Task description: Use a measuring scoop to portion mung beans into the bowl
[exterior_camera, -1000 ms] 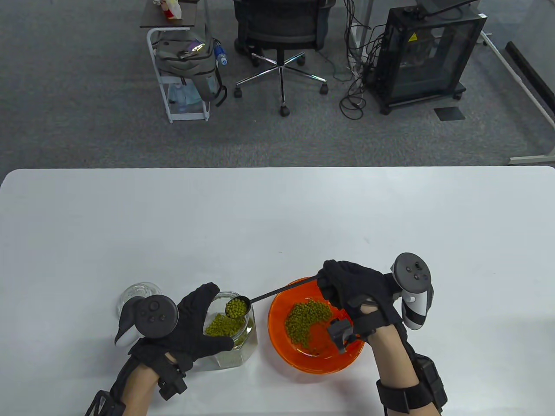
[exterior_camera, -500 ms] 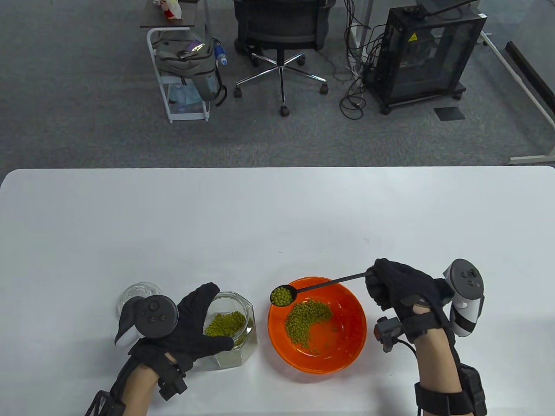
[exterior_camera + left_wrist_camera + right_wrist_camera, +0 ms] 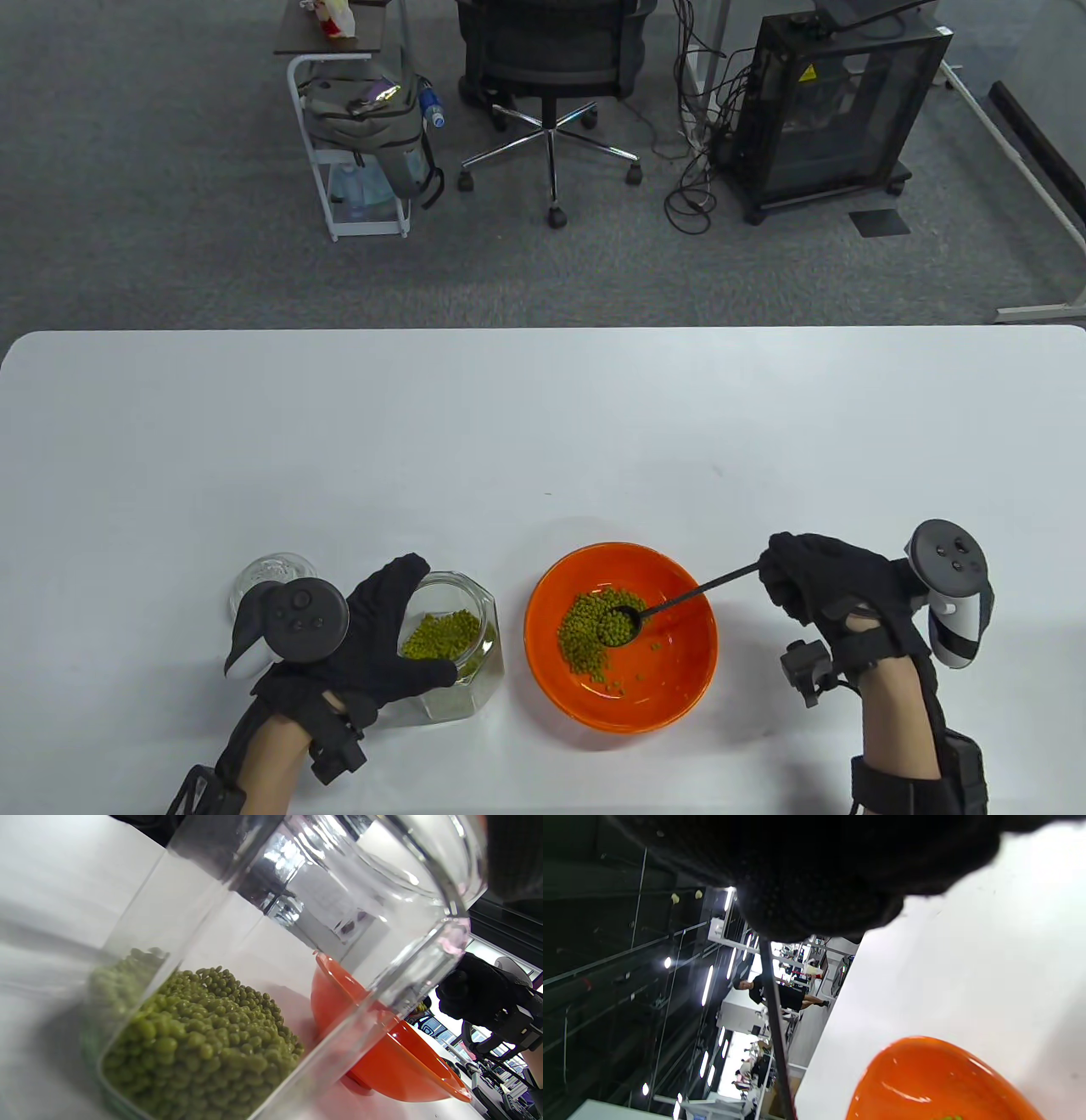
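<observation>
An orange bowl [image 3: 687, 683] near the table's front edge holds a heap of green mung beans [image 3: 585, 630]. A black measuring scoop [image 3: 626, 623] lies tipped inside the bowl, its head on the heap. My right hand [image 3: 819, 577] grips the end of the scoop's thin handle [image 3: 774, 1014] just right of the bowl. Left of the bowl stands a clear glass jar [image 3: 454, 645] with mung beans [image 3: 199, 1052] at its bottom. My left hand [image 3: 373, 637] wraps round the jar from the left and front. The bowl [image 3: 382, 1065] shows through and past the jar glass.
A clear glass lid [image 3: 271, 576] lies on the white table [image 3: 543, 424] behind my left hand. A few loose beans sit on the bowl's bare floor. Beyond the table's far edge are an office chair, a white cart and a black cabinet.
My right hand carried the full scoop from over the jar rightward to the bowl and tipped it there; beans now lie in the bowl. The left hand and jar stayed put.
</observation>
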Demonstrator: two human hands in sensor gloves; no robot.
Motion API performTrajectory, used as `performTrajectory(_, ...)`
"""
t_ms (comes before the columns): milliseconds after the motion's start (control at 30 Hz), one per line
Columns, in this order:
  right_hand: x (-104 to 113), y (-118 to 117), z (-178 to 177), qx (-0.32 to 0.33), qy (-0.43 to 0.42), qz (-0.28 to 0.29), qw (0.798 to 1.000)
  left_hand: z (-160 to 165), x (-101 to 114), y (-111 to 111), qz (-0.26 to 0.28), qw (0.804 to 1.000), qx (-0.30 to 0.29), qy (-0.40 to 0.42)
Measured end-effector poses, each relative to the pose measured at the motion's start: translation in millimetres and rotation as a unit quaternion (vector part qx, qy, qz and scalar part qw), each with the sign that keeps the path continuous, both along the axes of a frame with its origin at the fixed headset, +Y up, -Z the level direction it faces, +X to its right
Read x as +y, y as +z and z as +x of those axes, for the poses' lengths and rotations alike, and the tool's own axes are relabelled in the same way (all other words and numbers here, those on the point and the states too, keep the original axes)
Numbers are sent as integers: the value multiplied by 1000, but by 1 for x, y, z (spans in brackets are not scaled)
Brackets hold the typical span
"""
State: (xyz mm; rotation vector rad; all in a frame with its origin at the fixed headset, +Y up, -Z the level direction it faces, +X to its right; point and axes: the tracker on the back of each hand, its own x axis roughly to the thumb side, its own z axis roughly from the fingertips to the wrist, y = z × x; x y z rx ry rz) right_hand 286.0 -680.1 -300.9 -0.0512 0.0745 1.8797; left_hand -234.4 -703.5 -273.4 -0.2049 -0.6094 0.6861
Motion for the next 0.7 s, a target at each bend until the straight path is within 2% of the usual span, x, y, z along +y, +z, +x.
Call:
performTrajectory(233,15,10,-25,44,100,61,992,0,0,0,1,1000,0,-1)
performTrajectory(367,28,20,-43,78,139,121,980,0,0,0,0,1000,1,-1)
performTrajectory(500,42,34,-62,113,193,202,954,0,0,0,0,1000,1,-1)
performTrajectory(700,62,60,-91,156,275,316,894,1,-1,0,1,1000,1,-1)
